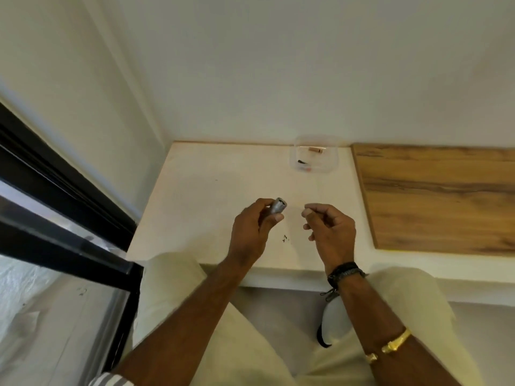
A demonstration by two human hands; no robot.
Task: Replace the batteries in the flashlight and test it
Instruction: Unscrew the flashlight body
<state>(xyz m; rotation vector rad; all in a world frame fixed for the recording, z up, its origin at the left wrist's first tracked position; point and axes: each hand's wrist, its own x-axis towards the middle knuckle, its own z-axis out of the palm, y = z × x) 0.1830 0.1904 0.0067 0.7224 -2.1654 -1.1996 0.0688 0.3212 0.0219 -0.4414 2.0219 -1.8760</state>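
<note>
My left hand (250,232) grips the flashlight (276,207), fingers and thumb curled round its silver barrel. Only the short end of the barrel shows past my fingers, and that end looks open and dark inside. It points away from me and a little to the right, towards my other hand. I hold it above the white table (209,185), near the front edge.

My right hand (330,232) hangs just beside it, not touching the flashlight. Its fingers are curled in and the thumb lies against the forefinger. I cannot tell whether something small is pinched there or not. A black band (344,271) sits on that wrist and a gold bangle (395,344) further up the forearm.

At the back of the table, by the wall, stands a clear plastic box (333,160). Inside lie a copper-coloured battery (316,149), a small black piece (302,162) and something reddish at the near wall, too small to name. A few dark specks (284,238) mark the table between my hands. A wooden board (446,196) lies on the right, and a black window frame (55,176) runs along the left. My legs, in pale trousers (178,288), are under the table edge.
</note>
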